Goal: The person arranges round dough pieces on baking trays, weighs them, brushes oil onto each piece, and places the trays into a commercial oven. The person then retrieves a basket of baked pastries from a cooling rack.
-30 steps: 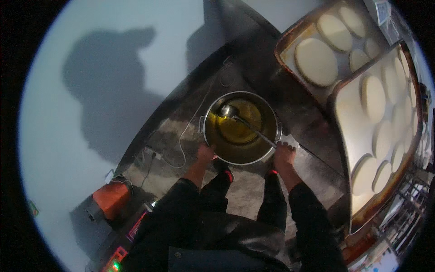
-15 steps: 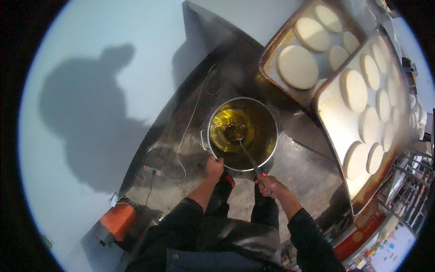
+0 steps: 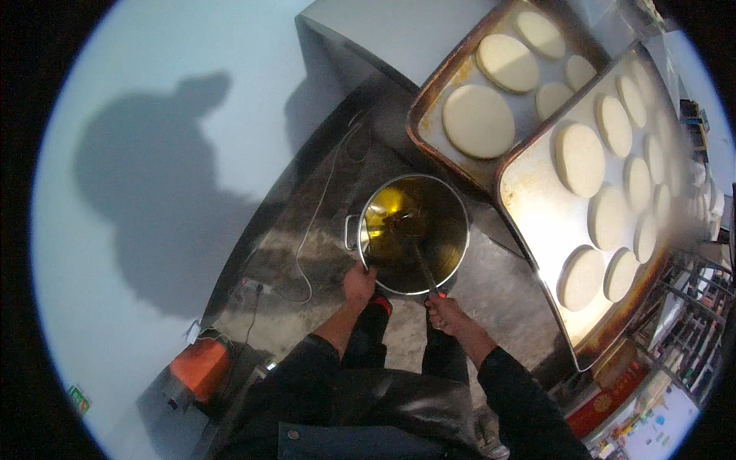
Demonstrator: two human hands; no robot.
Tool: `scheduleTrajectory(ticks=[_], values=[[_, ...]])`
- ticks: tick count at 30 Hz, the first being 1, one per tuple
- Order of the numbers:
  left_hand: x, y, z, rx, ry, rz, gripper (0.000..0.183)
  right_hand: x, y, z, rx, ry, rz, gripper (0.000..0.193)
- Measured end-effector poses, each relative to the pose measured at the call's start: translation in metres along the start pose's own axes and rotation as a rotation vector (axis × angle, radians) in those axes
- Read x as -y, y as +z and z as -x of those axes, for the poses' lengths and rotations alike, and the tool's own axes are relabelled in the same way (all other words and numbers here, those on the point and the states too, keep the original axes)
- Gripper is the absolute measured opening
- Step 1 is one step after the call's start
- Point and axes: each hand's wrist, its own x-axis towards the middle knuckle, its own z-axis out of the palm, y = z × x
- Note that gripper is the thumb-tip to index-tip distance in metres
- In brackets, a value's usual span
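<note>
A deep steel pot (image 3: 464,257) with yellow, shiny oil (image 3: 391,203) in it stands on the floor in front of my feet. My left hand (image 3: 359,282) is closed on the near left part of its rim, below the side handle (image 3: 349,231). Over the near right rim, my right hand (image 3: 446,314) grips the end of a long-handled ladle (image 3: 425,267). The ladle slants down into the pot, and its lower end is dark and hard to make out in the oil.
Two metal trays (image 3: 537,253) of round, flat dough pieces (image 3: 478,121) stand at the right, close to the pot. A white cable (image 3: 318,207) runs along the floor at the left. An orange device (image 3: 201,371) sits by the pale wall at the lower left.
The ladle stands steeper in the pot, and my right hand has shifted slightly left. My left hand stays on the rim. The trays appear farther left in view.
</note>
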Motion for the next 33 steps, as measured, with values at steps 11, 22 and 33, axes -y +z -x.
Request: scheduleTrajectory(ticks=[11,22,33], values=[[0.03,-0.012,-0.04,0.099,0.005,-0.072,0.028,-0.014,-0.06,-0.086,-0.045,-0.28,0.52,0.033],[0.097,-0.02,-0.115,0.159,-0.186,0.421,0.043,-0.02,-0.097,-0.076,-0.18,-0.643,0.993,0.039],[0.161,-0.054,0.08,0.258,-0.255,0.172,0.049,-0.021,-0.104,0.109,-0.015,-0.513,1.01,0.042]])
